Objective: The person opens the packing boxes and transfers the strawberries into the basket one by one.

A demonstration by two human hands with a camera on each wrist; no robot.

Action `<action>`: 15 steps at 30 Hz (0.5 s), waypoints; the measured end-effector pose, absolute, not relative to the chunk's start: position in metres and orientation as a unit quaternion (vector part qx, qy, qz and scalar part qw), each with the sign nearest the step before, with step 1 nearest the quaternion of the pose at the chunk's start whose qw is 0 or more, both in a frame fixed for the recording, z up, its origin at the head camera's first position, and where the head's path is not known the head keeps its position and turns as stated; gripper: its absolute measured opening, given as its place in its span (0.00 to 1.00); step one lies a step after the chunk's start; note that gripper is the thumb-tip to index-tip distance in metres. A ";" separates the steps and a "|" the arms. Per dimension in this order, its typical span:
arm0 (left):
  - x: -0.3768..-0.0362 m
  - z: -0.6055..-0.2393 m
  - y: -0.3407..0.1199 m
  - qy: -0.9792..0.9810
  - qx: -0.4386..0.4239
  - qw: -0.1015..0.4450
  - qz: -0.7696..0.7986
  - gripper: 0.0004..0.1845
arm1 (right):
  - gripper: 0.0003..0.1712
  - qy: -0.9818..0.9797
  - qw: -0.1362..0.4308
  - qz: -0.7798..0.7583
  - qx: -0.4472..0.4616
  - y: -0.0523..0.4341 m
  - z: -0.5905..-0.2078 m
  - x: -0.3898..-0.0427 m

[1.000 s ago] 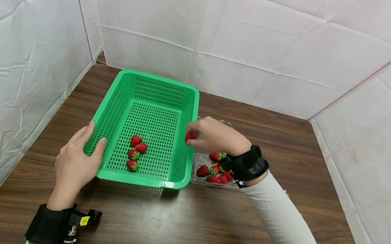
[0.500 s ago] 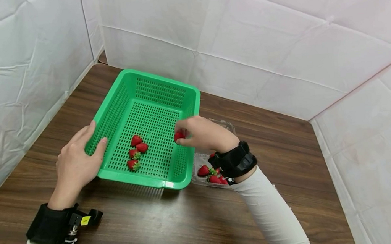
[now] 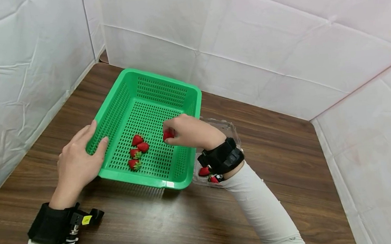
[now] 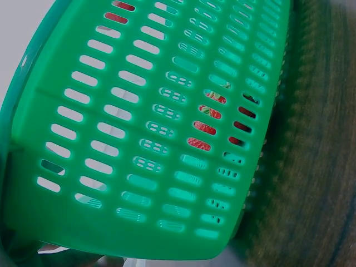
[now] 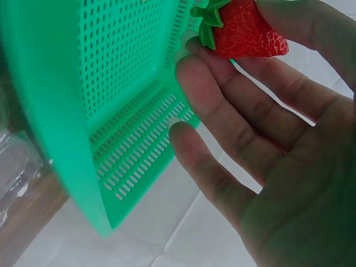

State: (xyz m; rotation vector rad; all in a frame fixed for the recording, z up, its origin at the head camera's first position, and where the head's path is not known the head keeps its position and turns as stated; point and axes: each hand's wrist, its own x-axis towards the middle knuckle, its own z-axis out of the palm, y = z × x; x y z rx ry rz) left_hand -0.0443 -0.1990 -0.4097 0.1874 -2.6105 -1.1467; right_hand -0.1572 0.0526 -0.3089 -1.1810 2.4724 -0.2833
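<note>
In the head view my left hand (image 3: 79,160) grips the left rim of a green perforated plastic basket (image 3: 134,179), which fills most of the left wrist view. My right hand (image 3: 193,131) pinches a strawberry (image 5: 250,30) between thumb and fingers, over the basket's right half; its green leaves show in the right wrist view. Several strawberries (image 3: 137,140) lie in a short row on the basket's floor, to the left of that hand. Their red shows through the slots in the left wrist view.
A clear plastic clamshell box (image 3: 229,129) sits right of the basket, partly covered by my right forearm. A few strawberries (image 3: 204,171) show in it. The brown wooden table (image 3: 281,161) is bordered by white sheeted walls (image 3: 251,44) behind and at both sides.
My right hand has carried the strawberry leftward, from over the basket's right rim to over its inside. The left hand and the basket have stayed put.
</note>
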 end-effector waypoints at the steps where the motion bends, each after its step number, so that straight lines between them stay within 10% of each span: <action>1: -0.044 -0.410 -0.199 -0.904 0.065 0.142 -0.397 0.30 | 0.04 0.880 0.193 -0.099 -0.422 0.051 -0.309 -0.157; 15: -0.046 -0.411 -0.199 -0.902 0.064 0.152 -0.399 0.30 | 0.06 0.872 0.211 -0.075 -0.435 0.032 -0.317 -0.156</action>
